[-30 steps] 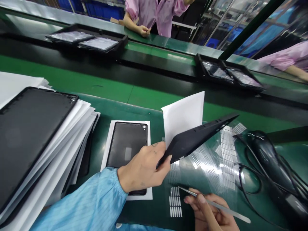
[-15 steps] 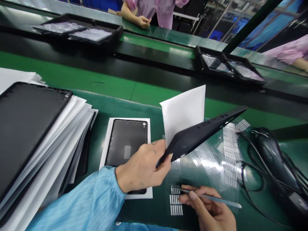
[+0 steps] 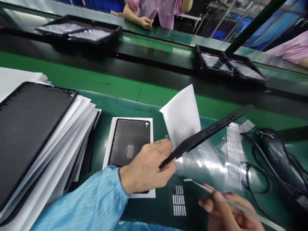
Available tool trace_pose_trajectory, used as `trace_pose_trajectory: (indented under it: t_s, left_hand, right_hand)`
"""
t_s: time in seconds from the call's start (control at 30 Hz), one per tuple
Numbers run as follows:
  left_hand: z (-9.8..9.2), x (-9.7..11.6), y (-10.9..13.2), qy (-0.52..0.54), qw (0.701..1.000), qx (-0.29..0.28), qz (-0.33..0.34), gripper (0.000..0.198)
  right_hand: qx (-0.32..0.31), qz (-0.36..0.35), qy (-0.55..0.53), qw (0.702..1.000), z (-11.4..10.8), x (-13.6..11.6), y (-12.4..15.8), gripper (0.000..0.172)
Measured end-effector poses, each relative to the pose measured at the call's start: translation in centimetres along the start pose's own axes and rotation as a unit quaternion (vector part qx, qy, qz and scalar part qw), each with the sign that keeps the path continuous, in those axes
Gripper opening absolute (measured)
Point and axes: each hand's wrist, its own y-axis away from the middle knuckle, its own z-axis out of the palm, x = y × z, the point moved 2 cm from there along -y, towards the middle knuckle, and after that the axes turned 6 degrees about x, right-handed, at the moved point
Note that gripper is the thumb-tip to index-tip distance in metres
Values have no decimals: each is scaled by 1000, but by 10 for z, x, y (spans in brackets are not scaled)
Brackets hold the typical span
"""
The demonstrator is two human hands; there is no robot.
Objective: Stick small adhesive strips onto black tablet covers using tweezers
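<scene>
My left hand [image 3: 150,163] pinches the lower edge of a black tablet back cover [image 3: 199,139], which is tilted almost edge-on. A white paper sheet [image 3: 184,117] stands up behind the cover, its lower end at the same fingers. Between the closed fingers of my right hand [image 3: 228,208] are metal tweezers [image 3: 243,208]. At their tip is a small whitish piece [image 3: 188,180], probably a sticker. A sheet of small silvery stickers [image 3: 179,205] lies left of the right hand. Under my left forearm, another black back cover [image 3: 130,138] rests on white paper.
Stacked black covers with white paper between them [image 3: 48,154] fill the left side. More clear sticker sheets [image 3: 234,144] and a black cabled device [image 3: 274,150] lie at right. Black trays [image 3: 117,30] sit on the line beyond, where a person in pink [image 3: 158,12] stands.
My right hand has moved right and away from the sticker sheet, with a small piece now at the tweezer tip. The held cover has turned more edge-on, and the paper leans further left.
</scene>
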Motion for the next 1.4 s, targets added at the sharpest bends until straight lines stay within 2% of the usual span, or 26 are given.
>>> trace_pose_trajectory:
  t_s: [0.1, 0.2, 0.3, 0.47, 0.67, 0.93, 1.27, 1.4]
  left_hand:
    - [0, 0, 0, 8, 1000, 11, 15, 14]
    - [0, 0, -1, 14, 999, 20, 36, 14]
    - [0, 0, -1, 18, 998, 27, 53, 17]
    - [3, 0, -1, -6, 995, 30, 92, 19]
    - [1, 0, -2, -13, 996, 17, 88, 20]
    - [1, 2, -2, -14, 996, 16, 90, 16]
    - [1, 2, -3, -22, 996, 14, 89, 11]
    - [1, 2, -2, -29, 996, 9, 87, 11]
  right_hand:
    - [-18, 41, 16, 999, 25, 11, 4, 35]
    - [-38, 63, 95, 993, 34, 19, 5, 37]
    - [-47, 57, 149, 986, 34, 21, 4, 39]
    - [-49, 44, 172, 983, 32, 21, 3, 37]
    - [-49, 56, 186, 980, 30, 21, 3, 38]
    - [-65, 31, 212, 975, 37, 15, 0, 36]
    - [-56, 88, 192, 976, 34, 17, 0, 48]
    - [-55, 95, 189, 976, 33, 19, 0, 48]
